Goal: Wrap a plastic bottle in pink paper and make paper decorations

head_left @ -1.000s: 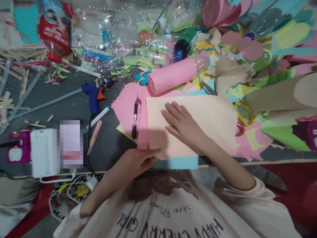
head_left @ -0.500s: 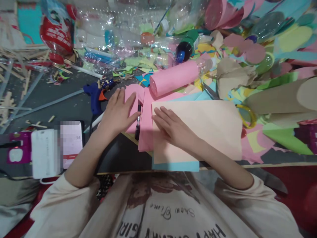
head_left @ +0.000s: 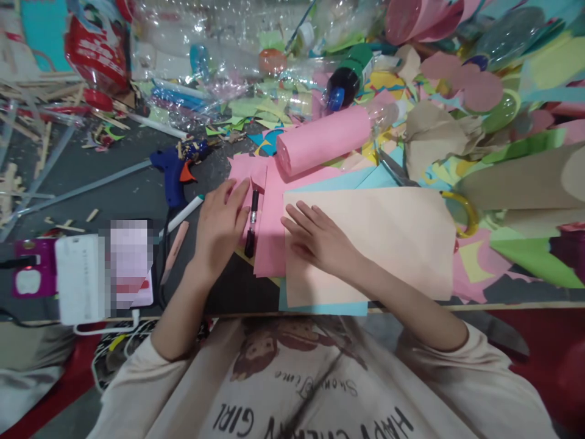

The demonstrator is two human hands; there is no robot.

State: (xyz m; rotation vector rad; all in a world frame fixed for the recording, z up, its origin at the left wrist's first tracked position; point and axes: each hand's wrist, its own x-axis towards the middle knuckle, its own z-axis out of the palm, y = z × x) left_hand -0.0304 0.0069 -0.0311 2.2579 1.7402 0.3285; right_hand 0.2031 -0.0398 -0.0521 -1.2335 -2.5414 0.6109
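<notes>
My right hand lies open on a large cream sheet of paper, near its left edge. A blue sheet peeks out underneath at the front. My left hand is open, its fingers over pink paper to the left. A black pen lies on the pink paper, just right of the left fingers; I see no grip on it. Behind the sheets rests a bottle wrapped in pink paper, on its side.
A blue glue gun and a white marker lie left of my left hand. Scissors and a yellow tape roll are to the right. A phone sits front left. Clear plastic bottles and paper scraps crowd the back.
My left hand has shifted a little toward me, uncovering the marker and a peach strip beside it. The right hand stays on the cream sheet, which has moved slightly right in view.
</notes>
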